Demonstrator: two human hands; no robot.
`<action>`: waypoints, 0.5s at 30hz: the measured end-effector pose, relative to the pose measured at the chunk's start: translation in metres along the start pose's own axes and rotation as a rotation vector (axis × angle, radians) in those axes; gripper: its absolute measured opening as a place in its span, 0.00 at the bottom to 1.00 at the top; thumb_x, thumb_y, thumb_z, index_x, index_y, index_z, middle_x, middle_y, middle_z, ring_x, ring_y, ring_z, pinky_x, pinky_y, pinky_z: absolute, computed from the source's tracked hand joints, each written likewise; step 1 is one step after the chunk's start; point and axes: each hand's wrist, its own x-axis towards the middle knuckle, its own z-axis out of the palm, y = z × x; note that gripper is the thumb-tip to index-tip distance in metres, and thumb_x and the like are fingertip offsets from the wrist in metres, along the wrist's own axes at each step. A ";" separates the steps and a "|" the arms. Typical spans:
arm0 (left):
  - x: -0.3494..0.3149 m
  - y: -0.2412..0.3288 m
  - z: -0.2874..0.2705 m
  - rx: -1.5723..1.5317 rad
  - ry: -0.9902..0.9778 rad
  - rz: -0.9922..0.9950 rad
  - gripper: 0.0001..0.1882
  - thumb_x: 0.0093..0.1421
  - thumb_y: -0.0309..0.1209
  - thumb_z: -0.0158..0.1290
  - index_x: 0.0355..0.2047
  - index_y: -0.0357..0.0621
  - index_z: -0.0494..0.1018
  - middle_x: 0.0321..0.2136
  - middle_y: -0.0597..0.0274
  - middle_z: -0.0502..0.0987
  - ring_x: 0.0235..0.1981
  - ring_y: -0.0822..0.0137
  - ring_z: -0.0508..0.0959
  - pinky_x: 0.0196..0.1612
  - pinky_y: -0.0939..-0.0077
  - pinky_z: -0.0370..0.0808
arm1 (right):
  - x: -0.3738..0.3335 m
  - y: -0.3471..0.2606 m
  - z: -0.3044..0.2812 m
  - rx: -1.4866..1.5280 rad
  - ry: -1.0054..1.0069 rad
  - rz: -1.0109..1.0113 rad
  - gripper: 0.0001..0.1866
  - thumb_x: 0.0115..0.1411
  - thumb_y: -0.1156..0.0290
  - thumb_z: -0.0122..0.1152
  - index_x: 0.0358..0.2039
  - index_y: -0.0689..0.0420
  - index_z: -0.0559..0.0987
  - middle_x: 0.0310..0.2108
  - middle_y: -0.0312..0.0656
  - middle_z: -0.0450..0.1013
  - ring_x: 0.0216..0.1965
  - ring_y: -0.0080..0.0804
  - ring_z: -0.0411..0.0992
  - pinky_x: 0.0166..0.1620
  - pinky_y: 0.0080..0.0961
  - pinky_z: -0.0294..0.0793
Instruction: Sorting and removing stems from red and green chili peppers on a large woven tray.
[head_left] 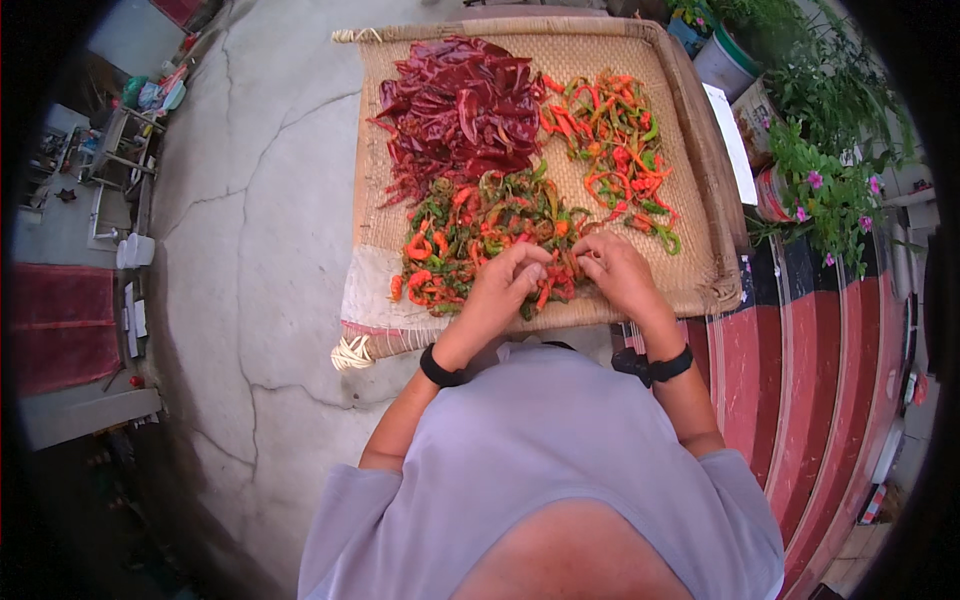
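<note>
A large woven tray (690,220) lies in front of me, with chili peppers in three groups on it. Over the near pile of mixed red and green chili peppers (450,235), my left hand (505,287) is closed, fingers curled and pinched at a small chili pepper. My right hand (622,275) is close beside it, thumb and fingertips also pinched at a chili pepper; the fingers partly hide what they hold. Dark red dried chilies (465,105) are heaped at the far left of the tray. Brighter red and green chilies (615,150) are spread loosely at the right.
Red-and-dark steps (765,370) run along the right side. Potted plants with pink flowers (825,190) and a white bucket (727,62) stand at the far right. Cracked concrete floor (290,200) extends to the left, where a red cloth or panel (65,325) and household clutter line the edge.
</note>
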 end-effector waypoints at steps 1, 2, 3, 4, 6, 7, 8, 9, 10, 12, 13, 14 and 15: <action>0.000 0.000 -0.002 -0.006 0.000 -0.002 0.10 0.66 0.29 0.44 0.44 0.39 0.70 0.31 0.67 0.73 0.33 0.78 0.72 0.38 0.83 0.71 | -0.001 0.004 0.001 0.086 -0.006 0.028 0.09 0.53 0.70 0.60 0.36 0.56 0.77 0.34 0.46 0.73 0.40 0.46 0.71 0.43 0.37 0.70; -0.001 -0.001 -0.003 -0.012 0.000 -0.004 0.10 0.66 0.29 0.45 0.44 0.39 0.70 0.31 0.67 0.73 0.33 0.78 0.72 0.38 0.83 0.71 | -0.003 0.005 0.000 0.084 -0.012 0.035 0.09 0.53 0.70 0.60 0.36 0.56 0.77 0.34 0.46 0.73 0.40 0.46 0.71 0.43 0.37 0.70; 0.000 -0.003 -0.004 -0.010 0.002 0.013 0.10 0.66 0.29 0.45 0.44 0.39 0.70 0.31 0.67 0.72 0.32 0.77 0.72 0.38 0.83 0.71 | -0.002 0.005 -0.001 0.127 -0.062 0.093 0.09 0.53 0.70 0.60 0.36 0.56 0.77 0.34 0.46 0.74 0.39 0.45 0.72 0.42 0.35 0.71; 0.000 -0.003 -0.004 -0.014 -0.001 0.010 0.10 0.66 0.29 0.45 0.44 0.39 0.70 0.31 0.67 0.72 0.32 0.77 0.72 0.38 0.83 0.71 | -0.001 0.006 -0.002 0.170 -0.113 0.150 0.09 0.54 0.71 0.59 0.36 0.57 0.77 0.34 0.46 0.75 0.37 0.45 0.74 0.40 0.34 0.72; -0.001 0.000 -0.005 0.020 0.008 0.020 0.10 0.66 0.28 0.45 0.44 0.38 0.70 0.31 0.67 0.72 0.32 0.77 0.72 0.37 0.82 0.71 | -0.002 0.007 0.000 0.209 -0.083 0.184 0.09 0.54 0.72 0.60 0.36 0.57 0.77 0.33 0.46 0.76 0.34 0.41 0.74 0.38 0.32 0.72; -0.001 0.003 -0.005 0.049 -0.003 -0.007 0.10 0.66 0.28 0.45 0.45 0.37 0.70 0.32 0.66 0.73 0.33 0.76 0.72 0.38 0.81 0.72 | -0.001 0.007 0.001 0.248 -0.051 0.213 0.08 0.53 0.73 0.60 0.36 0.58 0.77 0.31 0.45 0.76 0.32 0.38 0.75 0.36 0.29 0.73; 0.000 0.005 -0.005 0.047 -0.004 -0.007 0.10 0.66 0.28 0.45 0.45 0.37 0.70 0.32 0.66 0.73 0.33 0.76 0.72 0.38 0.81 0.72 | -0.001 0.006 -0.001 0.247 -0.052 0.214 0.08 0.53 0.73 0.60 0.36 0.58 0.77 0.31 0.45 0.76 0.32 0.38 0.75 0.36 0.29 0.73; -0.001 0.006 -0.005 0.052 0.001 0.000 0.10 0.66 0.28 0.45 0.45 0.37 0.70 0.32 0.66 0.73 0.33 0.76 0.72 0.38 0.81 0.72 | -0.001 0.004 -0.003 0.330 -0.013 0.230 0.08 0.54 0.74 0.60 0.35 0.59 0.77 0.30 0.43 0.76 0.31 0.32 0.75 0.36 0.26 0.72; -0.002 0.006 -0.005 0.058 0.007 0.008 0.10 0.66 0.28 0.45 0.45 0.37 0.70 0.32 0.65 0.73 0.34 0.76 0.72 0.38 0.81 0.72 | -0.001 0.001 -0.006 0.413 0.026 0.245 0.07 0.54 0.74 0.61 0.34 0.60 0.77 0.30 0.41 0.76 0.30 0.27 0.74 0.35 0.23 0.72; -0.003 0.004 -0.007 0.052 0.019 0.026 0.11 0.66 0.29 0.45 0.46 0.37 0.69 0.32 0.65 0.72 0.34 0.76 0.72 0.38 0.81 0.72 | -0.003 -0.008 -0.016 0.486 0.020 0.229 0.06 0.56 0.74 0.60 0.34 0.60 0.77 0.30 0.38 0.75 0.31 0.23 0.73 0.35 0.21 0.72; -0.003 0.003 -0.008 0.049 0.028 0.045 0.12 0.66 0.29 0.46 0.47 0.37 0.69 0.33 0.65 0.72 0.34 0.76 0.72 0.39 0.80 0.72 | -0.004 -0.012 -0.020 0.560 0.018 0.214 0.06 0.57 0.74 0.60 0.34 0.60 0.76 0.30 0.35 0.75 0.31 0.20 0.72 0.35 0.18 0.71; -0.003 0.004 -0.007 0.046 0.035 0.044 0.12 0.66 0.29 0.46 0.47 0.37 0.69 0.33 0.65 0.72 0.34 0.76 0.72 0.39 0.80 0.72 | -0.005 -0.014 -0.023 0.558 0.011 0.212 0.06 0.57 0.74 0.60 0.34 0.60 0.76 0.30 0.35 0.75 0.31 0.20 0.72 0.35 0.18 0.71; -0.003 0.008 -0.005 0.005 0.062 0.041 0.14 0.66 0.30 0.46 0.49 0.37 0.68 0.34 0.65 0.72 0.34 0.75 0.72 0.39 0.80 0.72 | -0.007 -0.015 -0.026 0.739 -0.010 0.197 0.06 0.59 0.74 0.59 0.36 0.60 0.76 0.31 0.34 0.74 0.32 0.19 0.72 0.36 0.18 0.71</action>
